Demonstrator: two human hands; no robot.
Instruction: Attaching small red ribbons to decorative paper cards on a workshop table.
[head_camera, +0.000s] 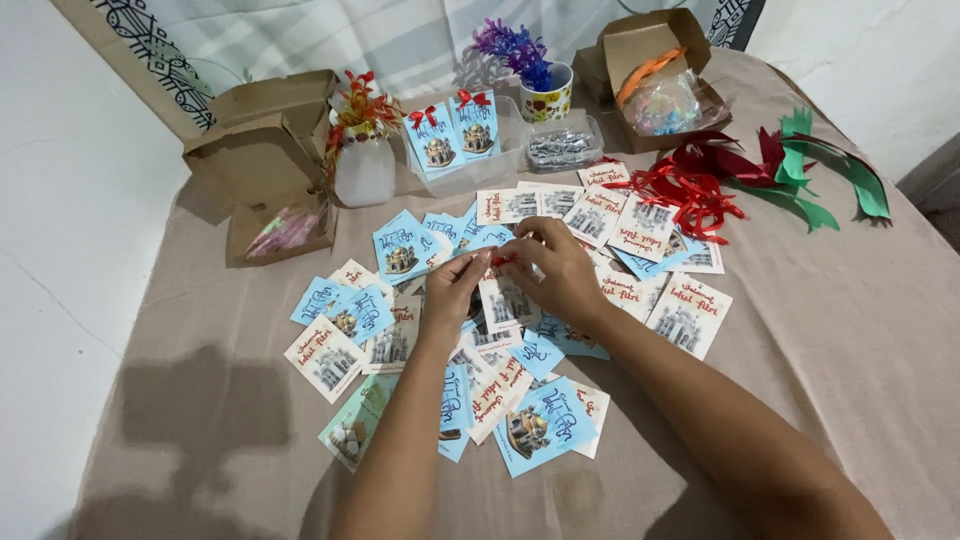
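Light falls from above and behind the camera, bright and even, onto the table (850, 330). A soft dark shadow lies near the table's front left corner (another beneath the forearms). The white wall at left is nearly washed out. Wide-angle distortion bends the table's far edges; the hands are slightly blurred.

Cardboard boxes (262, 150), flower mug (546, 98), green ribbons (835, 170)

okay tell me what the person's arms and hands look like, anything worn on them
Both forearms are bare as far as the view shows, with no sleeves. The left hand and right hand wear no gloves, and no watch or bracelet shows on either wrist. Rings are too small to tell.
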